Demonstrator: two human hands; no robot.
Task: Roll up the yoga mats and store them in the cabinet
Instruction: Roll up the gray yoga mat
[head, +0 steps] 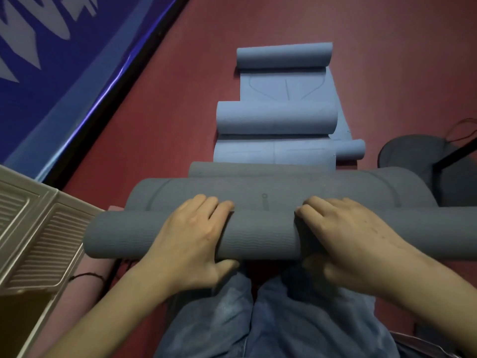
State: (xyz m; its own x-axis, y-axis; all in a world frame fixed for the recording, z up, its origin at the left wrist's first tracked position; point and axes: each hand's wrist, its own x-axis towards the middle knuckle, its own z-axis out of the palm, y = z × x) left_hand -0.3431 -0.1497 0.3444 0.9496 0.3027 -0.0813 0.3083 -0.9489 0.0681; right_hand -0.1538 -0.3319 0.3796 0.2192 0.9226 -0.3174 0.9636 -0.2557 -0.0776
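Observation:
A grey yoga mat (258, 236) lies across the red floor just in front of my knees, partly rolled into a thick tube, with its flat part (284, 192) stretching away from me. My left hand (191, 239) grips the roll left of centre, fingers over the top and thumb underneath. My right hand (343, 233) grips it right of centre in the same way. Beyond the grey mat lie blue mats: one partly rolled (277, 120) in the middle, another roll (284, 56) farther off, and a small blue roll end (351, 149) at the right.
A beige cabinet door (33, 236) with ribbed panels stands open at my left. A blue wall pad (51, 60) runs diagonally along the far left. A dark round object (423, 161) with a strap sits at the right. My jeans-clad knees (258, 319) are below the roll.

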